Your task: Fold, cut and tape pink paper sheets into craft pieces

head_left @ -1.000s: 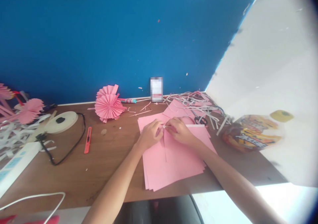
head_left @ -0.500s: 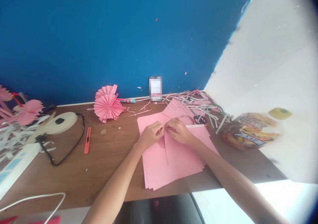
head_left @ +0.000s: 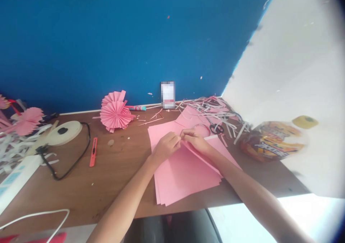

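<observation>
My left hand [head_left: 167, 146] and my right hand [head_left: 194, 141] meet over a stack of pink paper sheets [head_left: 185, 182]. Fingers of both are closed in a pinch at the end of a pink paper sheet [head_left: 201, 156], which rises off the stack and slants down under my right forearm. Fingertips hide the exact grip. Just beyond my right hand lie scissors [head_left: 216, 128] with dark handles and another pink sheet [head_left: 188, 116]. A white strip [head_left: 211, 137] runs along the back edge of the stack.
Pleated pink paper fans [head_left: 117, 113] stand left of the stack, near a red cutter knife [head_left: 93, 152]. A tape roll [head_left: 64, 132], black cable [head_left: 72, 171] and white power strip [head_left: 20, 178] lie farther left. Paper strips [head_left: 212, 106], a phone [head_left: 168, 95] and a bottle [head_left: 277, 140] are behind and right.
The held sheet has turned from lying nearly flat to tilting up, its edge swinging right under my right forearm. My left hand's fingers have drawn in closer to my right hand.
</observation>
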{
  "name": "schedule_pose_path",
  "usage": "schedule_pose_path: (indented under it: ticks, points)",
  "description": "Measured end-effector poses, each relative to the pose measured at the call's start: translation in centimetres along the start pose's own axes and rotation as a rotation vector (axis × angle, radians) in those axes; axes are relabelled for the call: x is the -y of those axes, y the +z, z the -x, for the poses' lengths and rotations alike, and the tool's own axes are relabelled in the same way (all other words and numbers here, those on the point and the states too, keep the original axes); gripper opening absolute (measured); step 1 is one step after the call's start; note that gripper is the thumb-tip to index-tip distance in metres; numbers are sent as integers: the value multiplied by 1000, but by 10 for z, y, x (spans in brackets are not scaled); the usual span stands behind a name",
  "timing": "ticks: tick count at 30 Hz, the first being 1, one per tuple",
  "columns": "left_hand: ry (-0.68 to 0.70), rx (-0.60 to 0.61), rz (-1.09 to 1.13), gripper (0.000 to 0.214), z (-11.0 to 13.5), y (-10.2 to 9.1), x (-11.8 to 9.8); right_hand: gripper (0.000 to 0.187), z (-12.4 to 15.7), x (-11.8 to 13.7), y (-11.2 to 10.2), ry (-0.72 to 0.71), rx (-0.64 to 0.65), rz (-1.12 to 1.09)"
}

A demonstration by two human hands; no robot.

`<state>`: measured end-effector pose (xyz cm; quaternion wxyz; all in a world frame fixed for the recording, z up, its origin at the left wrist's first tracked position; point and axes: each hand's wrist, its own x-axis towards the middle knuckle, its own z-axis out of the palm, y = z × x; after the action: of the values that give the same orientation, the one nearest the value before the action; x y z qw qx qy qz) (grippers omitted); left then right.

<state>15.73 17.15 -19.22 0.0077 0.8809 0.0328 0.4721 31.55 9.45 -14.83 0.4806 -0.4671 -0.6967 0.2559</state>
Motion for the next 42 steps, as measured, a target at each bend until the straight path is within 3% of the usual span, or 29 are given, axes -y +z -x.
schedule_pose_path:
  ticks: [3,8,12,20,26,30,37,42]
  points:
    - [69,-25,-82,17,-1,-2,1,18,1,-1,2,-6,-28,46]
    - [191,-223,-329,7,-1,3,6,21,1,2,4,-57,-39,115]
    - [223,-263,-347,12,1,6,8,15,1,3,8,-67,-17,153]
    - [188,-316,-332,9,-1,7,4,11,5,9,21,-219,-272,650]
    - [144,-333,-305,6,3,10,10,7,-1,-10,14,-343,-443,995]
    - [-41,-450,-229,7,7,6,18,10,-7,-22,-3,-358,-616,1247]
    - [-590,-487,155,22,5,-1,29,9,-10,-23,8,-583,-446,1305]
    - [-670,-549,375,26,7,-6,32,7,-8,-27,7,-547,-472,1210]
